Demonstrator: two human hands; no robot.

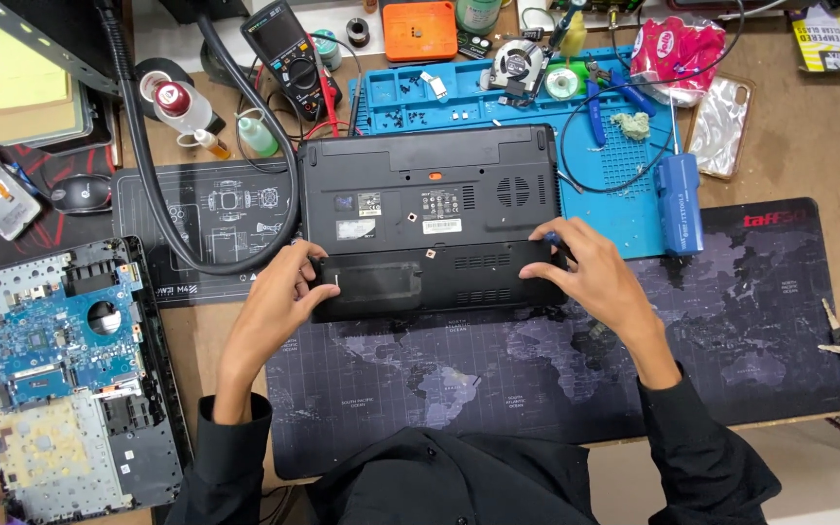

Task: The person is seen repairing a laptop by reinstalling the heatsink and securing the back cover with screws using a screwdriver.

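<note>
Head view: black laptop [430,219] upside down, vents & stickers showing.

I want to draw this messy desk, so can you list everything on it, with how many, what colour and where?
Laptop: one, black, upside down, centre.
Bottom cover panel: one, black, on the laptop's near edge.
Desk mat: one, dark with a world map, under the laptop.
Work mat: one, blue, behind the laptop.
Multimeter: one, black, top centre.
Opened laptop: one, blue circuit board showing, far left.
Mouse: one, black, left.
Screwdriver case: one, blue, right of the laptop.
Small fan: one, silver, on the blue mat.
Orange box: one, top.
Bottles: three small, left of the laptop.
Left hand: on the panel's left end.
Right hand: on the panel's right end.
</note>
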